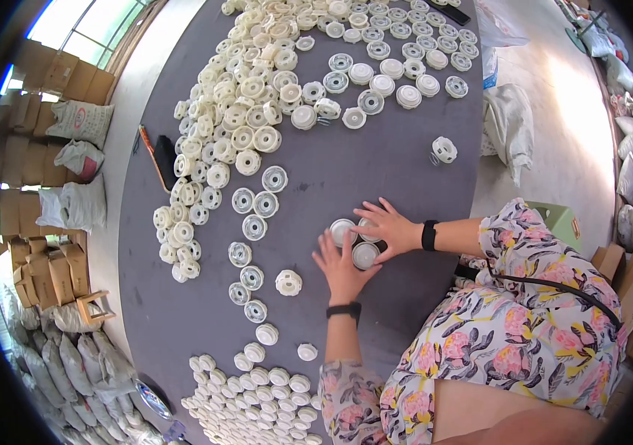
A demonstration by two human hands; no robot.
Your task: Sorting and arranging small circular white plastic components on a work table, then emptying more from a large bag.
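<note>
Leaning over the grey counter (376,170), the person in the flowered blouse has both hands down on a tight little cluster of three round white plastic caps (355,239) near the counter's right-hand edge. The left hand (342,268) lies flat with its fingers (325,248) spread wide, the fingertips touching the lower cap and the one at the cluster's left; it grips nothing, only rests against them. The right hand (389,226) comes in from the side, also open and splayed, its fingers draped over the upper right cap, pressing rather than closing round it. Each wrist wears a black band. Beyond the hands, to their left, a loose column of ring-shaped white parts (253,226) with open centres runs along the counter, and one chunkier white piece (288,282) sits alone just beside the left hand. Further away a great heap of similar white mouldings (235,104) sprawls across the far side, with neat rows of capped discs (398,55) next to it. A second spread of flat white caps (257,400) lies near the person's left elbow. One lone spool-like part (443,149) sits by the counter's right edge. Cardboard boxes (42,267) and stuffed sacks (79,122) line the floor along the left wall.
</note>
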